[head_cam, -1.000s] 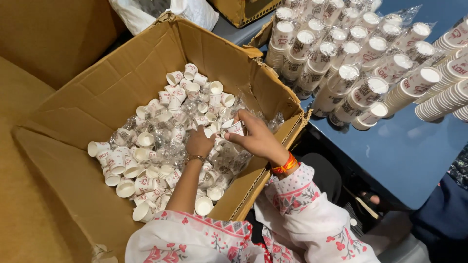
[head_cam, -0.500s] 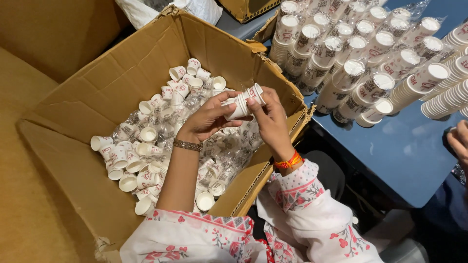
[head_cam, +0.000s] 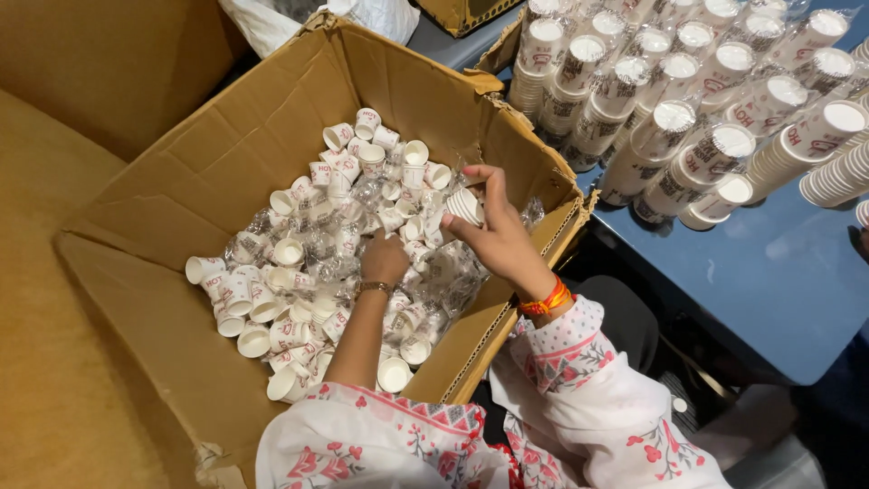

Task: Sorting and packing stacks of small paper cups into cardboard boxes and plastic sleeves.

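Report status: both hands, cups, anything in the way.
Right hand holds small cup stack. Left hand down among loose cups in cardboard box. Clear wrappers mixed in.

Tall stacks of printed paper cups (head_cam: 688,118) are laid on their sides in clear wrap on a blue table (head_cam: 778,281), packed close together. A white plastic bag (head_cam: 362,14) is seen beyond the big box, and brown cardboard sheets (head_cam: 63,272) are spread out left of it.
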